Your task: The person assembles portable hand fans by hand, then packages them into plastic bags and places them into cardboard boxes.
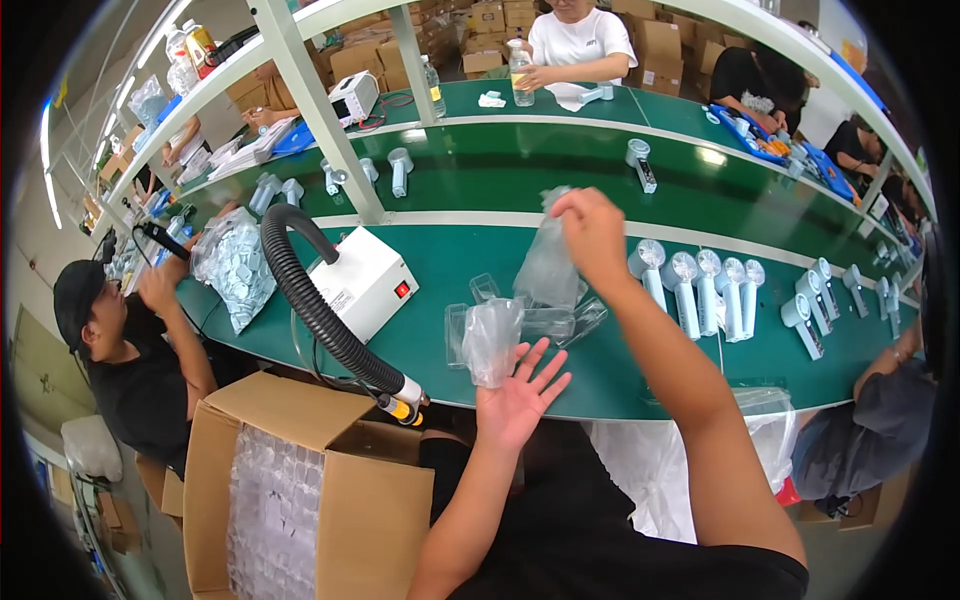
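Observation:
My left hand [522, 393] is turned palm up over the bench edge, its fingers spread apart. A crumpled translucent plastic bag [493, 345] overlaps its thumb side; whether the thumb bears on it I cannot tell. Higher up, my right hand [592, 232] pinches the top of another translucent plastic bag [549, 265], which hangs down toward the bench. Under and beside the bags lie several clear plastic trays [548, 322], partly hidden. To the right of my right forearm, light blue handheld fans [684, 290] lie in a row.
A white box-shaped machine [362, 285] with a black corrugated hose [318, 300] stands left of my hands. Below it, an open carton [375, 520] holds clear plastic trays. A bag of light blue parts [237, 262] lies farther left. People sit around the bench; a green conveyor [500, 160] runs behind.

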`<state>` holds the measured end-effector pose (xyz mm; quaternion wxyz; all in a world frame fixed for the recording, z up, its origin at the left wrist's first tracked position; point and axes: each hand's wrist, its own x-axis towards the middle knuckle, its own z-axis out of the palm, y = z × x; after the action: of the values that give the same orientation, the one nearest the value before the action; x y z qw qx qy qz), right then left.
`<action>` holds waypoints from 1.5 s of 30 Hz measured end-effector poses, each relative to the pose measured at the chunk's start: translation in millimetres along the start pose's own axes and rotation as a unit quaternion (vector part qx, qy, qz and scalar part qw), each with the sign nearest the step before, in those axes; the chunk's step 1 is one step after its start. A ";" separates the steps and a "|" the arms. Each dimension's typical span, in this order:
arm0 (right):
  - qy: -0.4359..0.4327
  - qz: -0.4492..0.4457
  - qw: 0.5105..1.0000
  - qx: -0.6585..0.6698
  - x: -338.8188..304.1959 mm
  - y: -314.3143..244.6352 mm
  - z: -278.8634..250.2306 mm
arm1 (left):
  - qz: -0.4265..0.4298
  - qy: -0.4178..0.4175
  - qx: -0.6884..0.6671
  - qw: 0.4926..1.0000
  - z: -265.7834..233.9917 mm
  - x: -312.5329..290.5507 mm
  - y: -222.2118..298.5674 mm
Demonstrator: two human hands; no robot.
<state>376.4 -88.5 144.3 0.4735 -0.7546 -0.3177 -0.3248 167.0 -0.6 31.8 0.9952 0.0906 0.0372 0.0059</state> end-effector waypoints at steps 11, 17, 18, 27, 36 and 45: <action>-0.504 0.004 0.853 0.133 -27.2 -38.4 -35.5 | -0.037 -0.122 0.026 0.992 -27.5 -5.7 11.9; -0.349 -0.029 0.934 0.073 -21.6 -32.9 -21.0 | 0.014 -0.021 0.025 0.999 -12.4 -10.2 14.6; -0.289 -0.026 0.956 0.040 -16.3 -29.3 -17.9 | 0.012 -0.006 0.031 0.999 -15.0 -9.4 14.6; -0.106 -0.064 0.992 -0.019 8.3 -34.7 -8.9 | 0.021 0.010 0.168 0.986 -18.9 -5.2 19.2; -0.532 0.000 0.845 0.049 -12.2 -23.2 -2.8 | 0.037 0.073 0.294 0.952 -19.3 7.0 27.0; -0.396 -0.046 0.916 0.033 3.3 -49.7 -7.7 | 0.089 0.040 0.183 0.978 -2.8 -9.6 26.4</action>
<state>337.7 -77.7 174.8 0.3184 -0.7899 -0.5240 -0.0096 157.1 25.7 34.5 0.9551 0.2734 0.0692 0.0908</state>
